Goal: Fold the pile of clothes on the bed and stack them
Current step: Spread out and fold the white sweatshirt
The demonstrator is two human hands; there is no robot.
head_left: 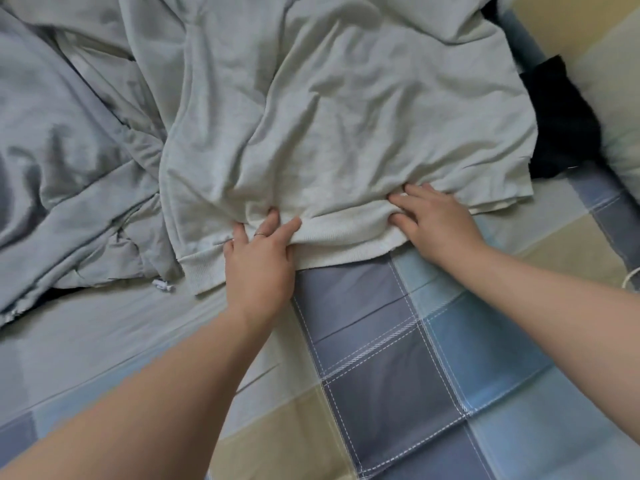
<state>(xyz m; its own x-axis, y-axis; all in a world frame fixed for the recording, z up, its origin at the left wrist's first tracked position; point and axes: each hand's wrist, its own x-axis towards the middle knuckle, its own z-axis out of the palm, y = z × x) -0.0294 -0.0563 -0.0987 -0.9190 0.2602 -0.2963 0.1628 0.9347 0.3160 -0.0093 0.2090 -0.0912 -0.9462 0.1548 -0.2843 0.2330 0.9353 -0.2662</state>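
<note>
A pale grey-white sweatshirt (346, 116) lies spread and creased across the bed, its ribbed hem toward me. My left hand (258, 261) grips the hem near its left end, fingers curled into the bunched fabric. My right hand (433, 220) grips the hem further right, fingertips tucked into a fold. A grey zip-up garment (69, 174) lies crumpled to the left, partly under the sweatshirt. A black garment (561, 126) sits at the sweatshirt's right edge.
The bed is covered by a checked sheet (433, 358) in blue, grey and beige squares. A pale pillow (620, 109) lies at the far right. A thin white cord (628, 275) shows at the right edge.
</note>
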